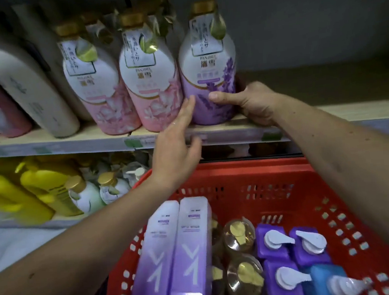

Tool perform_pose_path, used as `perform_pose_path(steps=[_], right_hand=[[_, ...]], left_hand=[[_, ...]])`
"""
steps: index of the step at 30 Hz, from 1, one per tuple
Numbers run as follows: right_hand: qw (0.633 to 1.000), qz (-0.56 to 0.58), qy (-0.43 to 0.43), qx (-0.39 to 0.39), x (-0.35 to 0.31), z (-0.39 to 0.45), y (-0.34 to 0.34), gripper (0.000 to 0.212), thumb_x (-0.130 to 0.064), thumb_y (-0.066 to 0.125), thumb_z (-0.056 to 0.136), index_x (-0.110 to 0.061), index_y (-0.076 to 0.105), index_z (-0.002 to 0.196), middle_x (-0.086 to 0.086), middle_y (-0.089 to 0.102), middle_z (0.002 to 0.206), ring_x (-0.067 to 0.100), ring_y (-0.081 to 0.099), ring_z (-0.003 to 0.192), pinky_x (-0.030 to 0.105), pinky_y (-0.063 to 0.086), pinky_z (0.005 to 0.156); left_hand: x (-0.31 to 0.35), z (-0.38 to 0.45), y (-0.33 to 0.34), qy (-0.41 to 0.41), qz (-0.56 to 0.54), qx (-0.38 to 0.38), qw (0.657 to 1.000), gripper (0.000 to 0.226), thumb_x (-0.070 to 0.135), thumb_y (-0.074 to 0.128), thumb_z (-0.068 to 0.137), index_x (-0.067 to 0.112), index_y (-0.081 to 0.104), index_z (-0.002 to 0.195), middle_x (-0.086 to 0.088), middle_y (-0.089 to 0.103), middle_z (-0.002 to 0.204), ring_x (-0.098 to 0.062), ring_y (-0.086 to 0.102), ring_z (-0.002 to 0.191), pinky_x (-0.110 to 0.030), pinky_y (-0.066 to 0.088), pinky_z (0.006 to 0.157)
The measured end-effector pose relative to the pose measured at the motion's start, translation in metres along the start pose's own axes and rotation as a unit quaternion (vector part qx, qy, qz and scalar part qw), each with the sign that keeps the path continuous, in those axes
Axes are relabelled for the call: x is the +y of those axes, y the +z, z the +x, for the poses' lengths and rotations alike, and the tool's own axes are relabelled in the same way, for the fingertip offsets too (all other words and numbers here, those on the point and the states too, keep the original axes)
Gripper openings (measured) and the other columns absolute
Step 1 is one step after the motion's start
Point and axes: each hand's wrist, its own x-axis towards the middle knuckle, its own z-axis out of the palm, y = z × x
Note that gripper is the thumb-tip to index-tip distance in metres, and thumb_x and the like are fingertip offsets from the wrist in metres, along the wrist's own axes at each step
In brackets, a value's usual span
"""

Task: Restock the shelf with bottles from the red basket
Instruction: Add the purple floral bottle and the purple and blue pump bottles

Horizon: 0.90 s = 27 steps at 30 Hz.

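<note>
A purple-and-white lavender bottle (208, 75) with a gold cap stands upright on the upper shelf (47, 142), right of two pink bottles (152, 85). My right hand (248, 105) grips its lower right side, thumb across the front. With fingers straight, my left hand (176, 137) touches the bottle's lower left side. The red basket (274, 187) sits below, holding two tall purple bottles (174, 255), gold-topped clear bottles (238, 235), purple pump bottles (291, 249) and a blue pump bottle (329, 279).
White and pink bottles (14, 87) lean at the upper shelf's left. To the right of the lavender bottle the shelf board shows bare. The lower shelf holds yellow bottles (28, 192) and small gold-capped green bottles (84, 194).
</note>
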Motion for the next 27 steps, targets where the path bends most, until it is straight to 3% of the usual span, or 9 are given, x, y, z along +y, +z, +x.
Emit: perform_pose_path(steps=[3, 5, 8, 11, 14, 17, 19, 22, 27], right_hand=[[1.0, -0.005, 0.016, 0.001, -0.001, -0.002, -0.003, 0.087, -0.037, 0.105, 0.044, -0.002, 0.073, 0.117, 0.011, 0.077, 0.115, 0.021, 0.073, 0.109, 0.039, 0.052, 0.105], [0.999, -0.021, 0.038, 0.004, -0.006, -0.005, -0.003, 0.092, -0.043, 0.105, 0.035, -0.003, 0.075, 0.112, 0.005, 0.079, 0.108, 0.016, 0.075, 0.103, 0.036, 0.055, 0.102], [0.998, -0.031, 0.061, 0.0, -0.008, -0.012, -0.004, 0.097, -0.05, 0.103, 0.024, -0.004, 0.075, 0.105, 0.0, 0.08, 0.098, 0.011, 0.076, 0.095, 0.031, 0.057, 0.096], [0.997, -0.049, 0.055, -0.013, -0.012, -0.014, -0.004, 0.101, -0.052, 0.1, 0.028, -0.002, 0.074, 0.112, 0.0, 0.08, 0.099, 0.012, 0.076, 0.095, 0.031, 0.058, 0.095], [0.999, -0.044, 0.019, -0.022, -0.008, -0.011, -0.008, 0.097, -0.053, 0.097, 0.037, -0.006, 0.071, 0.116, 0.003, 0.079, 0.107, 0.014, 0.075, 0.102, 0.033, 0.056, 0.099], [0.994, -0.103, 0.001, 0.02, -0.009, -0.007, -0.002, 0.097, -0.084, 0.081, 0.037, -0.009, 0.072, 0.097, -0.004, 0.08, 0.089, 0.004, 0.075, 0.088, 0.017, 0.057, 0.077], [0.997, -0.054, 0.029, 0.053, -0.008, 0.0, 0.003, 0.11, -0.098, 0.061, 0.049, -0.009, 0.071, 0.113, 0.0, 0.079, 0.106, 0.009, 0.074, 0.102, 0.027, 0.056, 0.091], [0.994, 0.031, 0.043, 0.091, -0.013, 0.004, 0.015, 0.084, -0.081, 0.037, 0.088, -0.017, 0.065, 0.136, 0.006, 0.069, 0.133, 0.021, 0.065, 0.123, 0.044, 0.048, 0.109], [0.979, 0.023, 0.085, 0.182, -0.026, -0.01, 0.037, 0.063, -0.053, 0.028, 0.105, -0.013, 0.068, 0.132, 0.008, 0.07, 0.13, 0.023, 0.065, 0.122, 0.045, 0.046, 0.113]], left_hand=[[0.026, 0.008, -0.005, -0.132, -0.104, -0.025, 0.985, 0.084, 0.014, 0.059, 0.08, 0.028, 0.036, 0.159, 0.004, 0.055, 0.151, -0.013, 0.052, 0.139, -0.037, 0.043, 0.117], [0.048, 0.017, -0.008, -0.256, -0.238, -0.014, 0.937, 0.088, 0.004, 0.06, 0.076, 0.022, 0.037, 0.159, 0.005, 0.061, 0.14, -0.015, 0.054, 0.138, -0.041, 0.041, 0.119], [0.07, 0.025, -0.014, -0.335, -0.292, 0.011, 0.896, 0.083, -0.013, 0.058, 0.082, 0.013, 0.039, 0.157, 0.001, 0.057, 0.146, -0.007, 0.055, 0.133, -0.031, 0.043, 0.116], [0.073, 0.025, -0.02, -0.332, -0.273, 0.006, 0.903, 0.078, -0.011, 0.058, 0.085, 0.016, 0.041, 0.157, 0.0, 0.052, 0.152, -0.001, 0.054, 0.131, -0.019, 0.045, 0.108], [0.062, 0.023, -0.014, -0.298, -0.215, 0.019, 0.93, 0.081, 0.008, 0.059, 0.077, 0.023, 0.044, 0.156, 0.006, 0.059, 0.146, -0.002, 0.054, 0.134, -0.035, 0.042, 0.118], [0.054, 0.016, 0.007, -0.238, -0.193, 0.047, 0.951, 0.087, 0.015, 0.06, 0.077, 0.028, 0.036, 0.159, 0.019, 0.061, 0.138, -0.003, 0.055, 0.133, -0.041, 0.043, 0.117], [0.056, 0.01, 0.024, -0.197, -0.134, 0.053, 0.97, 0.091, 0.021, 0.058, 0.078, 0.038, 0.025, 0.161, 0.014, 0.053, 0.151, -0.007, 0.053, 0.136, -0.035, 0.045, 0.113], [0.067, 0.006, 0.037, -0.191, -0.041, 0.077, 0.978, 0.092, 0.025, 0.054, 0.078, 0.038, 0.019, 0.162, -0.001, 0.034, 0.165, -0.016, 0.052, 0.131, -0.03, 0.044, 0.101], [0.08, 0.007, 0.025, -0.217, -0.052, 0.02, 0.975, 0.093, 0.014, 0.06, 0.087, 0.034, 0.013, 0.164, -0.003, 0.017, 0.17, -0.031, 0.06, 0.128, -0.035, 0.046, 0.098]])
